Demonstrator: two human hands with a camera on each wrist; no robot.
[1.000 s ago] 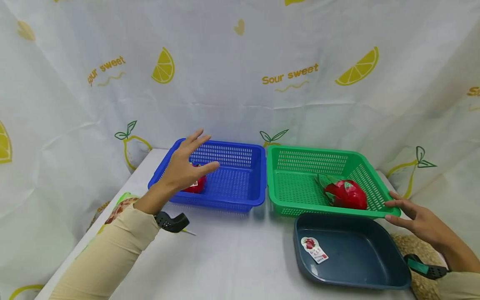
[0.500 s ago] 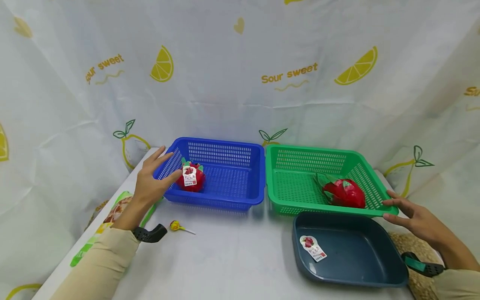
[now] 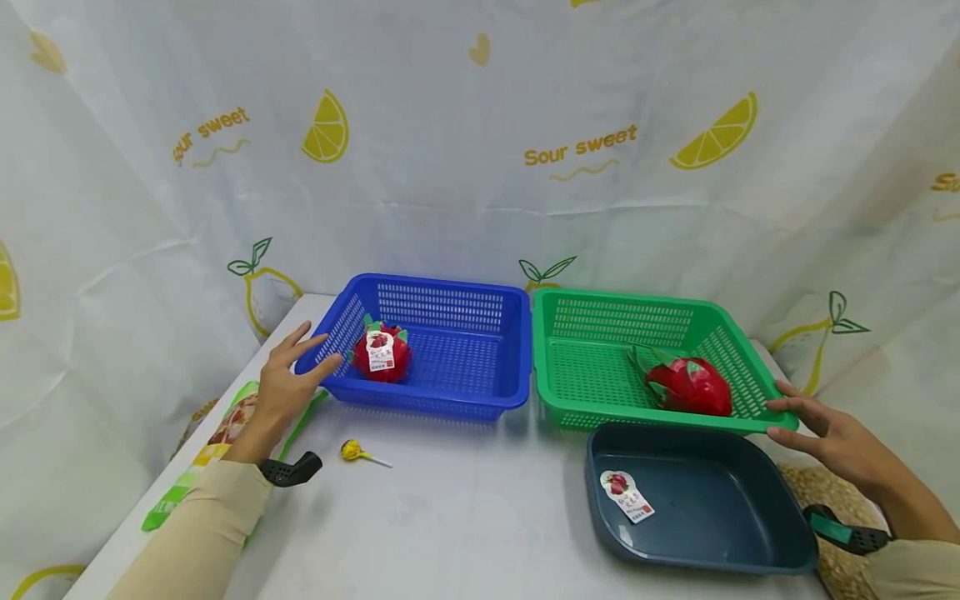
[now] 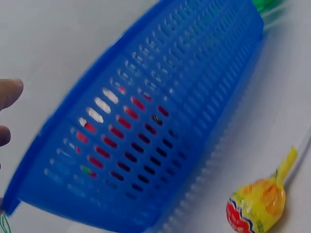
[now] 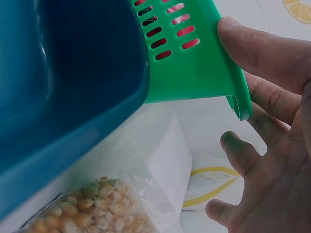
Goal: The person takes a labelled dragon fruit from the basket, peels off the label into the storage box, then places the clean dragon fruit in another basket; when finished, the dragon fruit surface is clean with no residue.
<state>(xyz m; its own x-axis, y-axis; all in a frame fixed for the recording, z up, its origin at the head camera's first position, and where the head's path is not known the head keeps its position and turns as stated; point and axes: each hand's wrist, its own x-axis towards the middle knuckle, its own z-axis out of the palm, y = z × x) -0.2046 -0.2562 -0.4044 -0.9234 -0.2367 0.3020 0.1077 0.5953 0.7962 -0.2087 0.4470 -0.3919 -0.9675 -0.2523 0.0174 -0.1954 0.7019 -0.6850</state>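
1. A person's right hand (image 3: 847, 446) rests at the near right corner of the green basket (image 3: 592, 362), thumb touching the rim, fingers loosely spread; how firmly cannot be told.
2. The left hand (image 3: 283, 385), wide and holding nothing, is poised well left of the green basket, at the outer end of the blue basket (image 3: 457, 367); whether they touch is unclear.
3. The blue basket stands just left of the green basket on a white table (image 3: 450, 508), a labelled red fruit (image 3: 395, 367) inside.
4. A leafy red fruit (image 3: 697, 387) lies within the green basket, toward its right.
5. On the green basket's near side sits a dark tub (image 3: 720, 517) holding a label (image 3: 628, 497); corn kernels (image 5: 104, 204) lie near its right corner.
6. Well left of the green basket, a lollipop (image 3: 352, 451) and green-edged bag (image 3: 236, 421).
7. Behind it hangs a lemon-print sheet (image 3: 427, 125).
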